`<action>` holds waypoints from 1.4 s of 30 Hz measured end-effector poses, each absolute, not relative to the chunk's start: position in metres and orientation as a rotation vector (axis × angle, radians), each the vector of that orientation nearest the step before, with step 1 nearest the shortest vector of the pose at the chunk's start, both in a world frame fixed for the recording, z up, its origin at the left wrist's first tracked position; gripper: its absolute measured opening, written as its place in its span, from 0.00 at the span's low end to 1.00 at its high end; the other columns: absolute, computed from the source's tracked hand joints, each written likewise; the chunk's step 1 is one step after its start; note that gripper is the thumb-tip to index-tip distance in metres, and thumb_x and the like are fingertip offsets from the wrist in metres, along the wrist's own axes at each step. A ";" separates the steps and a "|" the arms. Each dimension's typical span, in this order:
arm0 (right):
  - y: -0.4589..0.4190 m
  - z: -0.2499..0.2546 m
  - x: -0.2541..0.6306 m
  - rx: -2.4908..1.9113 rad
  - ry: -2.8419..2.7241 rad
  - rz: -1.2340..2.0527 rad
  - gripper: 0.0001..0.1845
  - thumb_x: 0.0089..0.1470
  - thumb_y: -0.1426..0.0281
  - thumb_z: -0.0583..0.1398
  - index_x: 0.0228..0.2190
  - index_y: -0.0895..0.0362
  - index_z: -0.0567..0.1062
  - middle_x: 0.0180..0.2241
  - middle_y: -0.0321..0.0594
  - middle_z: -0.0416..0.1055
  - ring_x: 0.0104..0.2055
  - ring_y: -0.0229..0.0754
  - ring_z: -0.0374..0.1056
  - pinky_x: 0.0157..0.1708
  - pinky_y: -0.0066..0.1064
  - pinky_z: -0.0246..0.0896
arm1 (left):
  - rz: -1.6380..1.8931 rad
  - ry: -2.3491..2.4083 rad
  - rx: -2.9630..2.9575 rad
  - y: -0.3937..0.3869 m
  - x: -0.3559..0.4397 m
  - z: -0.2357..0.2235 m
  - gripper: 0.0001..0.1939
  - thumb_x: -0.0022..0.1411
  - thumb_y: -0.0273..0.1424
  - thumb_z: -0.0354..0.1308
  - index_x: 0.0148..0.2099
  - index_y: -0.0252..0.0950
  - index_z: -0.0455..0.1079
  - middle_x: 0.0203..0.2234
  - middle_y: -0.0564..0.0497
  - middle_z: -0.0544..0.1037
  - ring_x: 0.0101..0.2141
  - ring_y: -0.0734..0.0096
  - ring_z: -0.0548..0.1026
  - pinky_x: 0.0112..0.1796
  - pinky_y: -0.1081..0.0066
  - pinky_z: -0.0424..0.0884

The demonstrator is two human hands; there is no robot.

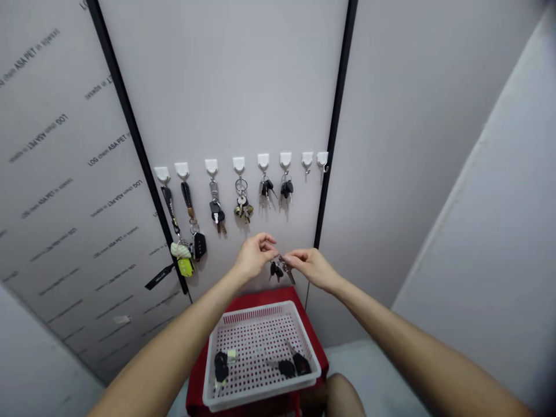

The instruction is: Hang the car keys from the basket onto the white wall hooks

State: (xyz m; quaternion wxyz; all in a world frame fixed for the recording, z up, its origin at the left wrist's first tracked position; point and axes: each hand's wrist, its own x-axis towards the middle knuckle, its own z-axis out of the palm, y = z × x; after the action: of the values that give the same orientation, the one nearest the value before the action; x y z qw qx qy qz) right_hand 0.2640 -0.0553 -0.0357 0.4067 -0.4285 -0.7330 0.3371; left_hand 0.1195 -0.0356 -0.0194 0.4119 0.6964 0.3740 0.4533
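Observation:
A small bunch of keys (277, 270) with black heads and a metal key hangs in front of the panel, above the basket. My right hand (313, 269) pinches its ring from the right between thumb and forefinger. From the left, my left hand (255, 256) closes thumb and finger at the same ring, its other fingers curled. The fingertips hide most of the ring. Just above my hands, key bunches with black heads (286, 188) hang on a white hook (285, 159). Two hooks farther right, including this one (307, 158), carry nothing.
Several more key sets, one with a black car fob (199, 246) and one with a yellow-green case (186, 267), hang at left. Below, a white perforated basket (260, 399) holds loose keys (300, 363) on a red stool (256, 298). Black strips (336, 116) edge the panel.

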 end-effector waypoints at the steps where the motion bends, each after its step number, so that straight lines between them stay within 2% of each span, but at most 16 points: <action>1: -0.056 -0.034 0.265 -1.087 -1.829 0.837 0.13 0.40 0.64 0.51 0.20 0.61 0.69 0.19 0.35 0.65 0.23 0.32 0.59 0.26 0.24 0.53 | 1.143 0.939 1.758 -0.036 0.121 -0.018 0.08 0.40 0.21 0.51 0.27 0.32 0.58 0.15 0.58 0.65 0.18 0.83 0.63 0.23 0.80 0.59; 6: -0.054 -0.030 0.266 -1.048 -1.718 0.770 0.09 0.36 0.66 0.54 0.21 0.60 0.69 0.19 0.33 0.65 0.23 0.32 0.58 0.25 0.24 0.53 | 1.169 0.911 1.836 -0.036 0.134 -0.008 0.07 0.40 0.21 0.51 0.26 0.32 0.59 0.16 0.57 0.65 0.20 0.82 0.64 0.24 0.79 0.61; 12: -0.033 0.013 0.278 -0.945 -1.319 0.789 0.10 0.34 0.65 0.55 0.17 0.60 0.64 0.12 0.30 0.58 0.15 0.28 0.54 0.17 0.23 0.53 | 1.502 1.018 2.071 -0.037 0.153 0.018 0.05 0.43 0.24 0.49 0.28 0.34 0.61 0.24 0.54 0.67 0.26 0.79 0.65 0.28 0.77 0.63; 18: 0.001 0.069 0.295 -0.890 -1.117 0.676 0.08 0.35 0.68 0.55 0.16 0.60 0.62 0.12 0.30 0.58 0.13 0.27 0.53 0.14 0.21 0.52 | 1.462 0.983 2.406 -0.033 0.177 0.040 0.13 0.44 0.22 0.48 0.36 0.36 0.61 0.34 0.51 0.66 0.35 0.74 0.64 0.36 0.72 0.62; 21: 0.014 0.083 0.296 -0.941 -1.081 0.598 0.08 0.36 0.69 0.55 0.15 0.60 0.61 0.13 0.31 0.59 0.12 0.27 0.53 0.12 0.21 0.51 | 1.465 1.014 2.400 -0.030 0.185 0.048 0.15 0.44 0.23 0.48 0.39 0.35 0.60 0.35 0.50 0.66 0.36 0.73 0.64 0.37 0.70 0.61; 26: 0.028 0.084 0.294 -1.090 -1.041 0.537 0.08 0.37 0.70 0.54 0.14 0.60 0.61 0.13 0.32 0.60 0.12 0.28 0.54 0.12 0.22 0.52 | 1.399 1.031 2.398 -0.032 0.183 0.042 0.14 0.44 0.23 0.48 0.38 0.36 0.61 0.35 0.50 0.66 0.35 0.73 0.65 0.37 0.70 0.61; 31: 0.032 0.067 0.304 -1.168 -1.102 0.328 0.07 0.37 0.69 0.52 0.21 0.61 0.66 0.18 0.35 0.63 0.17 0.30 0.58 0.20 0.25 0.56 | 1.196 1.139 2.325 -0.038 0.166 -0.001 0.14 0.44 0.24 0.48 0.37 0.36 0.61 0.33 0.51 0.66 0.34 0.75 0.65 0.36 0.72 0.62; 34: 0.018 0.038 0.308 -1.188 -1.169 0.010 0.12 0.37 0.69 0.52 0.29 0.60 0.66 0.25 0.37 0.65 0.24 0.32 0.60 0.27 0.27 0.56 | 0.941 1.193 2.284 -0.046 0.148 -0.050 0.14 0.44 0.25 0.48 0.37 0.36 0.62 0.32 0.51 0.67 0.34 0.75 0.65 0.36 0.73 0.61; 36: -0.003 0.005 0.303 -1.227 -1.363 -0.089 0.14 0.37 0.71 0.52 0.31 0.60 0.66 0.28 0.38 0.65 0.27 0.33 0.60 0.30 0.27 0.55 | 0.737 1.222 2.260 -0.056 0.137 -0.089 0.15 0.43 0.25 0.49 0.38 0.35 0.62 0.32 0.51 0.68 0.33 0.75 0.65 0.36 0.73 0.61; 39: -0.044 -0.056 0.287 -1.330 -1.979 0.107 0.11 0.36 0.74 0.52 0.27 0.59 0.69 0.25 0.38 0.67 0.28 0.34 0.60 0.30 0.27 0.54 | 0.419 1.255 2.263 -0.075 0.125 -0.141 0.17 0.40 0.25 0.51 0.37 0.33 0.63 0.31 0.50 0.69 0.32 0.72 0.66 0.34 0.73 0.61; 42: -0.077 -0.111 0.272 -1.399 -2.539 0.295 0.10 0.35 0.73 0.53 0.25 0.57 0.71 0.26 0.39 0.68 0.31 0.38 0.61 0.32 0.30 0.52 | 0.224 1.246 2.352 -0.091 0.121 -0.171 0.17 0.38 0.27 0.53 0.36 0.34 0.64 0.31 0.49 0.69 0.32 0.69 0.66 0.32 0.73 0.61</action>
State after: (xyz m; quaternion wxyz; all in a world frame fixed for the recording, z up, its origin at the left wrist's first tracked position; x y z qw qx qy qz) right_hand 0.2719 -0.0771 -0.1107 0.1134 -0.4771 -0.8657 0.1006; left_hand 0.1214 -0.0911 -0.1708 0.2330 0.8563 0.4537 0.0815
